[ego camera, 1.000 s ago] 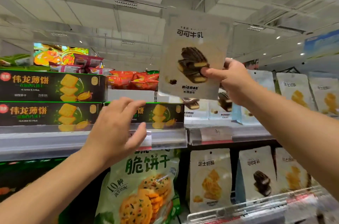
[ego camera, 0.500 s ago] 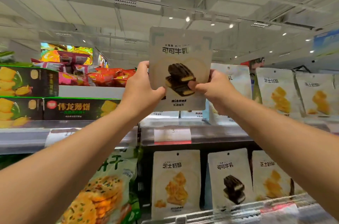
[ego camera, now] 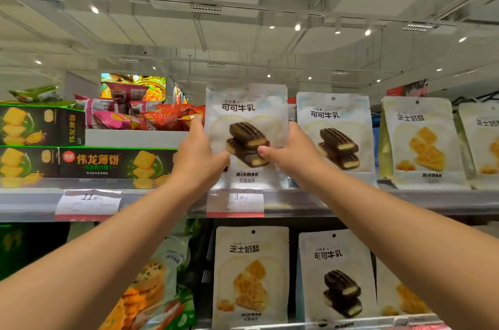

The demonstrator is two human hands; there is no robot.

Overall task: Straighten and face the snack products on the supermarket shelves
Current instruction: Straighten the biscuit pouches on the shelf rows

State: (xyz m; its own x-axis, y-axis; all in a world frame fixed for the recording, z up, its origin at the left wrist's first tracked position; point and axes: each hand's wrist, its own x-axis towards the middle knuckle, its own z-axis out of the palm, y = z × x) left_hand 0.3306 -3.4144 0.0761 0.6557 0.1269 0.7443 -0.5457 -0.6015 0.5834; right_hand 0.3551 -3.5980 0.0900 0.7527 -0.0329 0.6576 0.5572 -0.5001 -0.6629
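The pouch [ego camera: 246, 138] has been lowered from overhead to the shelf [ego camera: 351, 201] — gripped at both edges by left hand [ego camera: 198, 154] and right hand [ego camera: 290, 152], nearly faced.

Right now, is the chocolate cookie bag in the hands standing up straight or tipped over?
Standing straight. The cocoa pouch faces front, print level, gripped by the left hand and right hand.

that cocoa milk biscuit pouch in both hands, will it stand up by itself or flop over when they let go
The cocoa milk biscuit pouch is probably light and somewhat floppy: the left hand and right hand pinch only its side edges. It likely tips easily, being tall and thin. The neighbouring pouch stands upright on the shelf edge, so it may stand if set squarely.
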